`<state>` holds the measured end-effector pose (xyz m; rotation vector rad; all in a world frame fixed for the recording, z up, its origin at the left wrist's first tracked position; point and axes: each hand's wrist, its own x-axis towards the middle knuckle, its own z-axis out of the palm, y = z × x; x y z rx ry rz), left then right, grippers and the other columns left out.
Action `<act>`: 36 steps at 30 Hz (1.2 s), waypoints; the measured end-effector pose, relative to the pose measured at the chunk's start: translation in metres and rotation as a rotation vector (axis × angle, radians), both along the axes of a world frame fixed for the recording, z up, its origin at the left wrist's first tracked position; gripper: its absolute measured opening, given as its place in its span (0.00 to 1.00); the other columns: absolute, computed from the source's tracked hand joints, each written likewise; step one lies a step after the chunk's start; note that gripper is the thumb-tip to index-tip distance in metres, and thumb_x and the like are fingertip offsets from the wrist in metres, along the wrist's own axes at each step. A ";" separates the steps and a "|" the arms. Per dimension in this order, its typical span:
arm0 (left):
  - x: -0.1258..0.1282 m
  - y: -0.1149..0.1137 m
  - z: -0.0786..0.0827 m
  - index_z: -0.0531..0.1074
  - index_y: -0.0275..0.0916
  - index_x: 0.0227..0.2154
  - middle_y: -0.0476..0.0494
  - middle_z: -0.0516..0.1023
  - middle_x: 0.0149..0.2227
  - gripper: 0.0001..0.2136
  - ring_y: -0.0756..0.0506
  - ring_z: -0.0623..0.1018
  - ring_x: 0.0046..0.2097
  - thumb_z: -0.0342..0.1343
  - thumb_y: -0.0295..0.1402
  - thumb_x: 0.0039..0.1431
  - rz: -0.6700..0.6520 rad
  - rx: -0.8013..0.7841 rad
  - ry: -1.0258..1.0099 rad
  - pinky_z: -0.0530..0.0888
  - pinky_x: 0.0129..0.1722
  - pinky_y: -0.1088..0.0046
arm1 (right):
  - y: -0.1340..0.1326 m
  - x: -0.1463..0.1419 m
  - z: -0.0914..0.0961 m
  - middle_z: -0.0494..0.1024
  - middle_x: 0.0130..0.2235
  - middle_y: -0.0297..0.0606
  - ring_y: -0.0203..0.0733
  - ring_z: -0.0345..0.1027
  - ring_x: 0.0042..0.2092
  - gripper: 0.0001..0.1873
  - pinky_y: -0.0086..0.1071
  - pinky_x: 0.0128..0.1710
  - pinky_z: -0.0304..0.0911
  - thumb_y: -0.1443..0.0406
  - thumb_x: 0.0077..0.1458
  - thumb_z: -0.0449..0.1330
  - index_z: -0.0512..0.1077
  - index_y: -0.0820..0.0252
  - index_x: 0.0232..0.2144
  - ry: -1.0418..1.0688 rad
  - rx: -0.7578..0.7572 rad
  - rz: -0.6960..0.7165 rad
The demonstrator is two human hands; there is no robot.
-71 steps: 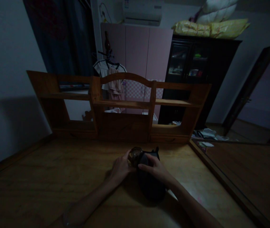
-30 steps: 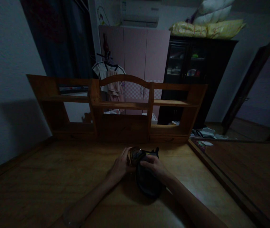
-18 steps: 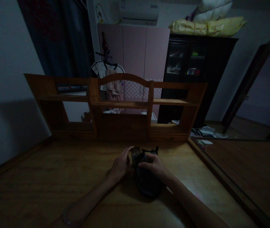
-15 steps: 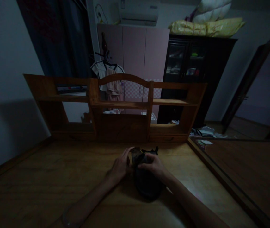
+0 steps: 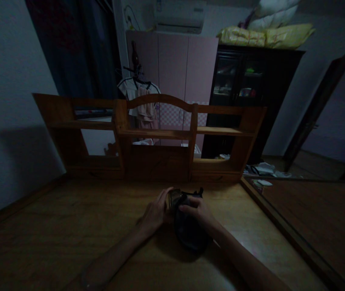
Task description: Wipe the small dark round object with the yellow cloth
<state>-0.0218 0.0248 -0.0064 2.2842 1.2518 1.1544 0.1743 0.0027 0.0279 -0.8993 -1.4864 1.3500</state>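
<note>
In dim light a dark soft pouch (image 5: 189,232) lies on the wooden desk (image 5: 69,238). A small brownish object (image 5: 174,198) sticks out of its far end; I cannot make out what it is. My left hand (image 5: 156,212) is curled against the left side of that object and the pouch's mouth. My right hand (image 5: 198,212) rests on top of the pouch with its fingers bent over the opening, gripping the fabric.
A low wooden shelf unit (image 5: 157,137) stands along the desk's back edge. The desk's right edge (image 5: 278,226) drops to a wooden floor with scattered papers (image 5: 266,169). Behind are a pink wardrobe (image 5: 178,72) and a dark cabinet (image 5: 251,89).
The brownish object has sunk further into the pouch's mouth. My right fingers have curled more tightly over the opening. Both hands stay at the same spot on the desk.
</note>
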 end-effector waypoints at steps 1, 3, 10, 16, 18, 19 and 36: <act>0.000 0.000 0.000 0.51 0.45 0.61 0.41 0.65 0.55 0.39 0.42 0.71 0.50 0.59 0.23 0.44 -0.005 0.000 0.004 0.70 0.48 0.65 | 0.000 0.000 0.000 0.77 0.32 0.34 0.38 0.68 0.33 0.12 0.29 0.34 0.59 0.60 0.46 0.66 0.77 0.62 0.32 0.000 -0.010 -0.005; 0.000 0.000 0.001 0.50 0.45 0.61 0.41 0.63 0.56 0.42 0.41 0.70 0.52 0.61 0.24 0.42 -0.015 -0.001 0.007 0.70 0.49 0.64 | -0.001 0.000 -0.002 0.77 0.31 0.35 0.37 0.68 0.31 0.12 0.29 0.32 0.59 0.59 0.48 0.64 0.77 0.63 0.32 0.015 -0.044 -0.006; 0.004 -0.004 0.010 0.49 0.45 0.61 0.42 0.58 0.59 0.37 0.43 0.66 0.57 0.54 0.21 0.48 -0.037 0.038 -0.054 0.67 0.55 0.65 | 0.002 -0.002 -0.007 0.77 0.32 0.33 0.38 0.68 0.34 0.10 0.30 0.36 0.59 0.63 0.46 0.65 0.76 0.61 0.34 0.083 -0.016 0.044; 0.006 -0.005 0.011 0.50 0.46 0.61 0.45 0.58 0.60 0.36 0.46 0.64 0.58 0.48 0.16 0.48 -0.021 0.062 -0.037 0.66 0.56 0.67 | 0.005 -0.003 -0.009 0.77 0.36 0.34 0.41 0.69 0.37 0.15 0.31 0.38 0.61 0.63 0.43 0.67 0.74 0.60 0.36 0.070 0.015 0.043; 0.006 -0.005 0.010 0.50 0.46 0.61 0.45 0.57 0.60 0.36 0.45 0.64 0.58 0.47 0.16 0.48 -0.034 0.060 -0.024 0.66 0.56 0.67 | 0.005 -0.004 -0.008 0.77 0.35 0.34 0.41 0.69 0.37 0.16 0.32 0.39 0.62 0.62 0.41 0.68 0.74 0.60 0.35 0.056 0.020 0.026; 0.006 -0.005 0.010 0.50 0.46 0.61 0.44 0.57 0.60 0.36 0.45 0.64 0.58 0.47 0.16 0.48 -0.044 0.057 -0.019 0.66 0.56 0.66 | 0.005 -0.005 -0.009 0.77 0.34 0.33 0.40 0.69 0.36 0.16 0.32 0.39 0.62 0.62 0.39 0.69 0.74 0.60 0.34 0.045 0.025 0.009; 0.005 -0.004 0.008 0.51 0.45 0.60 0.44 0.59 0.59 0.34 0.44 0.67 0.56 0.49 0.19 0.50 0.037 0.053 0.001 0.68 0.53 0.66 | 0.007 -0.001 -0.009 0.76 0.33 0.34 0.37 0.68 0.33 0.19 0.30 0.35 0.60 0.53 0.46 0.65 0.75 0.62 0.35 0.095 -0.005 0.002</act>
